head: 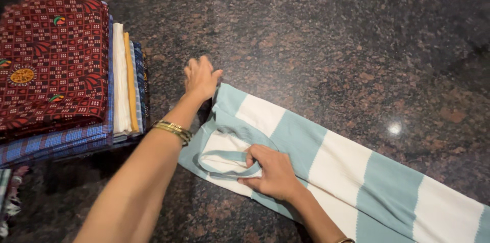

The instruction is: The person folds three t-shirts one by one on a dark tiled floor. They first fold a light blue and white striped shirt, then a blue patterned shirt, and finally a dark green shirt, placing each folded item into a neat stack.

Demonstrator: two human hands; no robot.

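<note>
A garment with wide pale-teal and white stripes (326, 161) lies folded lengthwise on a dark speckled stone surface (332, 33), running from the middle to the lower right. My left hand (200, 77) reaches to the garment's far left corner and pinches its edge; gold bangles circle that wrist. My right hand (273, 171) presses down on the garment near its neck opening, fingers curled on the teal neckband.
A stack of folded cloths (56, 74) sits at the left edge: a red patterned one on top, blue checked below, with white, yellow and blue folded edges beside. More fabric shows at the lower left corner (7, 197).
</note>
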